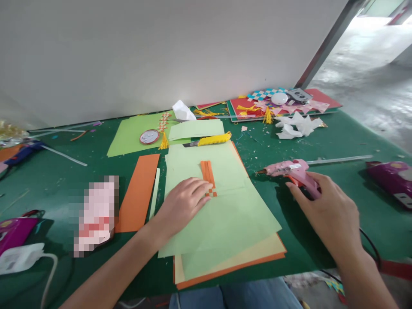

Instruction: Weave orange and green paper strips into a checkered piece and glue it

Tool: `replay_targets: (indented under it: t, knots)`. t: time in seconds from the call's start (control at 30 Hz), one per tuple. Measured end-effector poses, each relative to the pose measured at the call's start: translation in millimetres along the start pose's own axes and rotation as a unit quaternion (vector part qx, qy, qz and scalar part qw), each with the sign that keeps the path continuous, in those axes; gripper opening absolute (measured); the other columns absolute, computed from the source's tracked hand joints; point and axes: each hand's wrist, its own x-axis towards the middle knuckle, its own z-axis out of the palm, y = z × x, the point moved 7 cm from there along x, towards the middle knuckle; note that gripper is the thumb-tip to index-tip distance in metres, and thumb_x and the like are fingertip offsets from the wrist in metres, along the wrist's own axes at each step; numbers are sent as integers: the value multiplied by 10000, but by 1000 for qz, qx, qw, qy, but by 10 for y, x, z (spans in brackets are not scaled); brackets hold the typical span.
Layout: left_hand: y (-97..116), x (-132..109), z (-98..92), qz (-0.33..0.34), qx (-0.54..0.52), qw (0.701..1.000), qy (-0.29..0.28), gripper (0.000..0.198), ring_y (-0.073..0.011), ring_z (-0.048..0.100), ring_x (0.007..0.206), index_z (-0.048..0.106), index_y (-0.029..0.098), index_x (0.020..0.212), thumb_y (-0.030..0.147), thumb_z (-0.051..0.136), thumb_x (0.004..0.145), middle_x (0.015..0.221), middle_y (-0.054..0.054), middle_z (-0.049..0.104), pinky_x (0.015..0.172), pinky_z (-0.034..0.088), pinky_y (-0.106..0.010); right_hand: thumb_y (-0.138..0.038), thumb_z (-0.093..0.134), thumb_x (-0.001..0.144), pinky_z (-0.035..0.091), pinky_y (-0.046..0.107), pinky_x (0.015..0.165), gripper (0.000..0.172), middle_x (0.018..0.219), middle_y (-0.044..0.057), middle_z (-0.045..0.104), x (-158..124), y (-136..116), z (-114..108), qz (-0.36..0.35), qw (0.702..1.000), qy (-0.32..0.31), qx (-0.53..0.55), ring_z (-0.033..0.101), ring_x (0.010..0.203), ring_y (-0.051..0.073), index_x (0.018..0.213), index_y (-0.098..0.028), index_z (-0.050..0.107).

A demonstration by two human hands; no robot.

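My left hand (183, 202) lies flat, fingers together, on a stack of light green paper sheets (222, 214), its fingertips pressing the lower woven end of several orange paper strips (208, 176). My right hand (325, 210) rests on the green table (337, 141) with its fingers wrapped round the handle of a pink glue gun (294, 171), whose nozzle points left toward the paper.
An orange paper strip (139, 193) lies left of the stack. A yellow box cutter (210, 140) sits behind it. Crumpled white paper (298, 125), coloured craft pieces (277, 103), a purple device (391, 180), a blue glue gun (22, 153) and a white charger (21, 257) ring the area.
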Motion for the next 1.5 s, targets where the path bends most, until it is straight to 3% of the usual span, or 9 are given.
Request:
replay_targets:
  t: [0.13,0.3,0.4,0.5,0.67,1.1,1.37,1.5]
  knots:
    - [-60,-15,-60,93,-31,995,5,257,-188,613,1127,601,169,1169,143,458,958,1175,-66,688,1010,482,-387,-641,498,784,479,384,683,542,1008,90,699,-6,-5,-3,1,1000,1,2,662,904,322,1117,-223,584]
    - [-150,7,-67,98,-104,989,-34,349,-140,573,1199,556,212,1249,89,427,948,1231,-31,666,1121,374,-389,-638,502,781,476,389,673,534,1013,93,702,-5,-13,-2,4,1000,-1,2,659,900,329,1114,-229,589]
    - [-88,40,-111,109,-71,992,-4,310,-174,617,1117,581,205,1212,133,482,926,1165,-50,693,1029,455,-399,-644,493,780,473,388,669,537,1020,95,702,-3,-23,-9,9,1000,-2,4,658,902,328,1108,-229,589]
    - [58,53,-163,167,6,985,42,218,-209,666,969,623,152,1102,129,534,905,1017,-79,733,869,530,-392,-640,495,778,473,391,673,533,1037,91,699,-3,-31,-10,11,1000,-7,-3,657,914,331,1113,-236,587]
    - [181,64,-128,235,77,969,14,228,-225,679,969,621,121,1078,55,470,921,1020,-106,731,804,562,-372,-628,493,787,478,393,689,531,1047,93,696,-4,-25,3,8,1000,-8,-10,655,927,327,1126,-228,581]
    - [160,93,-182,249,68,964,66,222,-200,707,878,604,95,1081,47,444,936,933,-82,750,728,587,-338,-606,545,772,484,393,684,518,1073,86,694,-17,-15,7,18,1000,-11,-15,658,950,339,1136,-238,581]
    - [106,47,-123,216,66,972,71,242,-189,693,885,587,111,1130,48,491,917,972,-63,746,745,570,-323,-532,633,761,481,386,700,480,1076,87,697,-14,-33,-2,16,1000,-14,-18,660,955,331,1134,-234,582]
    - [53,36,-63,164,33,982,89,226,-174,685,847,590,143,1126,99,501,922,930,-47,739,741,563,-312,-530,638,767,475,382,686,473,1065,107,700,-15,-40,-12,13,1000,-15,-18,661,942,328,1125,-226,583]
